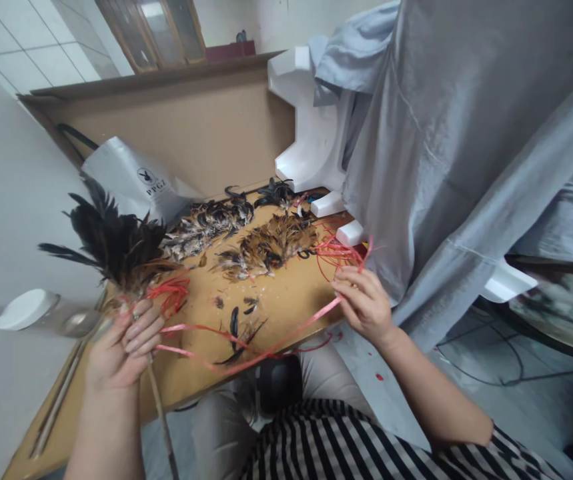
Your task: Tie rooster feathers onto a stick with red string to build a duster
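My left hand is closed around a thin stick topped by a bunch of dark feathers, bound with red plastic string. My right hand pinches the same red string, which runs slack across the wooden board between both hands. A tangle of red string lies just above my right hand. Heaps of brown feathers and speckled dark feathers lie on the board beyond the string.
A grey shopping bag leans at the board's back left. White foam blocks and a grey cloth stand on the right. A white-lidded jar and thin sticks lie at left. Cables cross the floor.
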`<control>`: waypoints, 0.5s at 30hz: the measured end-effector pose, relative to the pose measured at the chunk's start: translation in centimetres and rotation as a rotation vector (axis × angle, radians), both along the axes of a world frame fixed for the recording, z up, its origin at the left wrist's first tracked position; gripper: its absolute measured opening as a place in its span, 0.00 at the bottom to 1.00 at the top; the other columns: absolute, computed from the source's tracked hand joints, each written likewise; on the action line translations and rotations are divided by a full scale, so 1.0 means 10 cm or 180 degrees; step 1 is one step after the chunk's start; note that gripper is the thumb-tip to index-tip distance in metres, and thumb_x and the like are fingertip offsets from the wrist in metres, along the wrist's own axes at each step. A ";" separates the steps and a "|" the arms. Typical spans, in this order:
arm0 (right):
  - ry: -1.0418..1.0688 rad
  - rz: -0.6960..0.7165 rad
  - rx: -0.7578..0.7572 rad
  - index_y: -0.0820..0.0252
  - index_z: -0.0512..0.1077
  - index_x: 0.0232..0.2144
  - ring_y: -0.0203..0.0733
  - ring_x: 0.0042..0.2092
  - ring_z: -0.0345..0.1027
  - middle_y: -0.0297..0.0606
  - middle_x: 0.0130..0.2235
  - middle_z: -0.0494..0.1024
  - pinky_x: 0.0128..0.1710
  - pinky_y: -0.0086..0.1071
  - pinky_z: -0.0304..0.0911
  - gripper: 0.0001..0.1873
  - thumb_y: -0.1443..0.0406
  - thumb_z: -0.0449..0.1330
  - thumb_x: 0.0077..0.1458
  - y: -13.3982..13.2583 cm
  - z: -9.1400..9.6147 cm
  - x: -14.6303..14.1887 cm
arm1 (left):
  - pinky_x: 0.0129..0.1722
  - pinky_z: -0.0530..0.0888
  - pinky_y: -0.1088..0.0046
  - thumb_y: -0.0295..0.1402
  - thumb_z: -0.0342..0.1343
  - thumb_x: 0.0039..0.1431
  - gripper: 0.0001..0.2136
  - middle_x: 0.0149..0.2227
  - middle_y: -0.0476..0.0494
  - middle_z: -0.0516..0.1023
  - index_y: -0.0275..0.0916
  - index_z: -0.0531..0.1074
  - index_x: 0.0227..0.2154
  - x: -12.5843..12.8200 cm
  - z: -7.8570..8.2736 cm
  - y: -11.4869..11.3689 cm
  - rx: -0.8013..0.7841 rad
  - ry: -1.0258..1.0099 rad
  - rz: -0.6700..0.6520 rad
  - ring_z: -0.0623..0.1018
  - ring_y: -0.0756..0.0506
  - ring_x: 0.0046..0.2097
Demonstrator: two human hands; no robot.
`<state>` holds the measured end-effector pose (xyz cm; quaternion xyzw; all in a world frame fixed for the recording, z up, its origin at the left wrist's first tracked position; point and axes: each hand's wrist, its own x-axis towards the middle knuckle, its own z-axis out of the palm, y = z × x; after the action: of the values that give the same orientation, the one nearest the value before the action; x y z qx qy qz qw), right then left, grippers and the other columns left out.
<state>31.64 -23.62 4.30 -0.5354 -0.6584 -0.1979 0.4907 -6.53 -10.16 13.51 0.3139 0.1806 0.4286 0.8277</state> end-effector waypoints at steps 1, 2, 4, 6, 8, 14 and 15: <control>-0.0048 0.0085 -0.0049 0.53 0.71 0.42 0.48 0.50 0.66 0.42 0.44 0.73 0.47 0.47 0.62 0.15 0.69 0.56 0.51 -0.02 -0.01 -0.06 | 0.11 0.46 0.83 0.21 0.55 0.49 0.11 0.17 0.58 0.49 0.38 0.57 0.26 0.00 0.00 0.01 0.0026 0.0061 -0.0008 0.55 0.57 0.15; -0.0041 0.0149 -0.0095 0.53 0.72 0.43 0.48 0.49 0.66 0.42 0.44 0.74 0.47 0.47 0.62 0.15 0.69 0.56 0.52 -0.03 -0.01 -0.13 | 0.11 0.46 0.82 0.22 0.55 0.49 0.11 0.17 0.58 0.49 0.38 0.57 0.26 0.02 -0.01 0.02 0.0048 0.0130 -0.0031 0.55 0.57 0.15; 0.0101 0.0276 -0.0285 0.54 0.72 0.42 0.47 0.48 0.67 0.43 0.42 0.75 0.46 0.45 0.63 0.14 0.68 0.55 0.52 -0.05 0.03 -0.22 | 0.11 0.48 0.82 0.24 0.55 0.51 0.10 0.17 0.57 0.50 0.38 0.57 0.25 0.06 -0.03 0.03 0.0086 0.0261 -0.0106 0.56 0.56 0.14; 0.0345 0.0547 -0.0808 0.55 0.73 0.40 0.44 0.43 0.69 0.43 0.40 0.76 0.43 0.41 0.64 0.13 0.68 0.54 0.54 -0.11 0.14 -0.28 | 0.11 0.49 0.82 0.26 0.54 0.53 0.09 0.17 0.57 0.52 0.38 0.57 0.25 0.13 -0.04 0.05 0.0126 0.0353 -0.0179 0.56 0.56 0.15; 0.0512 0.1237 -0.1796 0.54 0.75 0.37 0.40 0.37 0.70 0.40 0.35 0.77 0.38 0.34 0.65 0.10 0.66 0.55 0.54 -0.19 0.29 -0.31 | 0.12 0.51 0.82 0.28 0.54 0.54 0.09 0.17 0.56 0.53 0.38 0.57 0.25 0.19 -0.02 0.05 0.0175 0.0381 -0.0229 0.57 0.56 0.15; 0.1545 0.3461 -0.4449 0.58 0.75 0.41 0.32 0.21 0.64 0.35 0.27 0.77 0.19 0.24 0.55 0.20 0.56 0.63 0.45 -0.34 0.52 -0.49 | 0.12 0.50 0.83 0.29 0.55 0.53 0.09 0.18 0.57 0.51 0.37 0.59 0.25 0.44 0.13 -0.01 0.0301 0.0373 -0.0465 0.55 0.57 0.15; 0.1972 0.3578 -0.4465 0.59 0.75 0.41 0.30 0.19 0.62 0.37 0.29 0.78 0.18 0.24 0.53 0.21 0.55 0.62 0.46 -0.32 0.48 -0.60 | 0.12 0.50 0.84 0.30 0.55 0.53 0.09 0.18 0.57 0.50 0.37 0.59 0.24 0.51 0.15 -0.05 0.0301 0.0383 -0.0512 0.54 0.57 0.15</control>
<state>25.68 -26.77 9.14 -0.3414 -0.6289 0.6584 0.2335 -1.47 -10.63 14.99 0.3912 0.1837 0.3492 0.8314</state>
